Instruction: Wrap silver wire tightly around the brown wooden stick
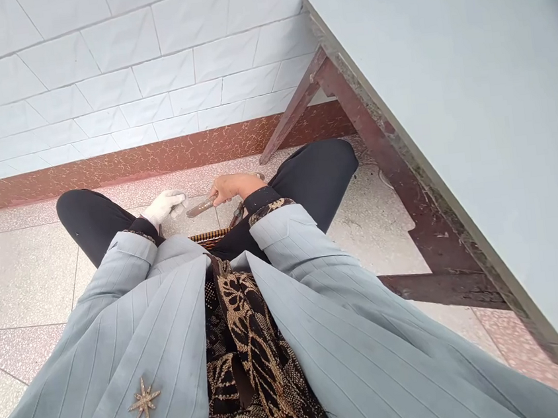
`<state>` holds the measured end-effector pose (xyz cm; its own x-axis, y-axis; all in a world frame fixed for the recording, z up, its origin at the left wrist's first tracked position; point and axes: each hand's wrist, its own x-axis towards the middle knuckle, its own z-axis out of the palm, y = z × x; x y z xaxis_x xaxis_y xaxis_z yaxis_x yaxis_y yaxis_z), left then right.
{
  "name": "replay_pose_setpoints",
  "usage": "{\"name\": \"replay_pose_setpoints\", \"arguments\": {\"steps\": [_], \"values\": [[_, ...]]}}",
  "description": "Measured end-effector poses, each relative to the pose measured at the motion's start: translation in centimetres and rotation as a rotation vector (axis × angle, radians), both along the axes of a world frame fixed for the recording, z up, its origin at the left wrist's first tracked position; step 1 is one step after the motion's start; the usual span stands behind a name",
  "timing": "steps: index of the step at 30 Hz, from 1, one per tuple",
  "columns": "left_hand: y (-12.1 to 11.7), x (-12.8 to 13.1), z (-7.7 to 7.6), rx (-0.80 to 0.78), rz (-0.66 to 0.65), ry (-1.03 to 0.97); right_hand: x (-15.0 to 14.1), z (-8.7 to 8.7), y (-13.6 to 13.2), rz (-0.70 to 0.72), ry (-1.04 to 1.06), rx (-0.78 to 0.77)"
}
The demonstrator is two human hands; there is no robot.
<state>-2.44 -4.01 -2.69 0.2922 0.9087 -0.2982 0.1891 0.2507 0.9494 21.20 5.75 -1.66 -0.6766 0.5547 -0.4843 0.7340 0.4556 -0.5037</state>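
My left hand [163, 208], in a white glove, is held between my knees with its fingers curled together. Whether something small sits in those fingers I cannot make out. Just to the right, my bare right hand [234, 186] is closed around a flat, brown, stick-like tool [201, 208] with a worn surface. One end of this tool points toward the gloved fingers, with a small gap between them; its other end shows past my right wrist. Below that wrist, a dark metal-looking piece [236, 214] is partly hidden. A black-and-yellow woven item [209, 236] shows between my thighs.
A table with a pale top [470, 82] and reddish-brown legs [298, 104] stands close on my right. Ahead is a white tiled wall [154, 69] with a brown baseboard [104, 162]. Speckled tile floor [21, 276] lies around my legs.
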Motion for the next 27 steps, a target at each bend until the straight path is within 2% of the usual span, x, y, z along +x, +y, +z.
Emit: {"name": "replay_pose_setpoints", "arguments": {"steps": [5, 8, 10, 12, 15, 17, 19, 21, 23, 27], "values": [[0.4, -0.3, -0.3, -0.026, 0.142, 0.016, 0.6, 1.1, -0.2, 0.090, -0.089, -0.159], [0.5, -0.7, -0.1, -0.012, 0.110, 0.018, 0.6, 2.2, -0.7, 0.146, -0.007, -0.245], [0.5, -0.9, 0.0, -0.014, 0.082, 0.013, 0.7, 2.9, -1.0, 0.153, 0.154, -0.336], [0.2, -0.9, 0.1, -0.033, 0.061, -0.013, 0.6, 3.3, -1.3, 0.048, 0.395, -0.389], [-0.3, -0.5, 0.1, -0.036, 0.015, -0.122, 0.3, 3.1, -1.3, -0.232, 0.704, -0.348], [-0.5, -0.1, 0.0, -0.017, 0.023, -0.176, 0.0, 2.7, -1.0, -0.409, 0.778, -0.293], [-0.6, 0.1, -0.4, 0.008, 0.086, -0.171, -0.3, 2.4, -0.7, -0.563, 0.807, -0.268], [-0.4, 0.2, -0.8, 0.026, 0.140, -0.142, -0.6, 2.2, -0.4, -0.663, 0.821, -0.264], [-0.3, 0.2, -1.2, 0.040, 0.143, -0.068, -0.7, 2.1, -0.2, -0.711, 0.824, -0.258], [-0.2, 0.6, -1.2, 0.145, 0.024, 0.348, -0.7, 1.7, 0.3, -0.770, 0.746, -0.149]]}}
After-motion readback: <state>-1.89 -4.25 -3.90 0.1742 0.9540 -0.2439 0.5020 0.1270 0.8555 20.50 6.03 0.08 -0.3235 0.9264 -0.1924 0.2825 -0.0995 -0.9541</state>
